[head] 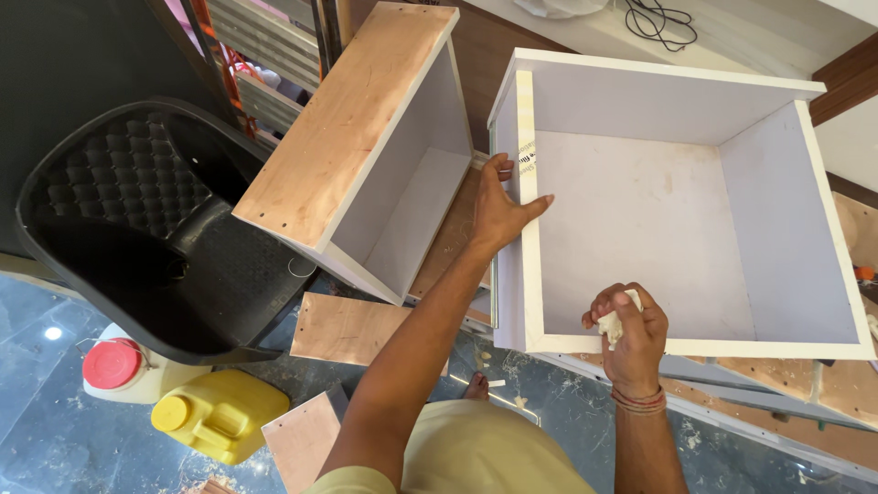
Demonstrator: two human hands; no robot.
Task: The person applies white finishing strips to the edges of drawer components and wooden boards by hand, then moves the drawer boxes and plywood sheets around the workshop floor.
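White laminate lined the open box (658,197) in front of me, a shallow cabinet carcass lying on its back with its mouth facing up. My left hand (498,212) rested on the box's left wall, palm against the outer face, thumb hooked over the top edge and fingers (535,209) spread flat along the pale rim, holding nothing but the panel itself. My right hand (629,334) sat at the near edge of the box, its fingers clenched around a small crumpled off-white cloth (615,323) pressed just at the inside of the front rim. A second box (366,155), with bare plywood on its outer face and white inside, lay tilted just to the left, apart from the first. Beyond it sat a black plastic chair (137,220). On the dark marble floor (55,430) stood a yellow jerrycan (224,413) and a white jug with a red cap (114,366), with loose plywood offcuts (347,329) near my knee.
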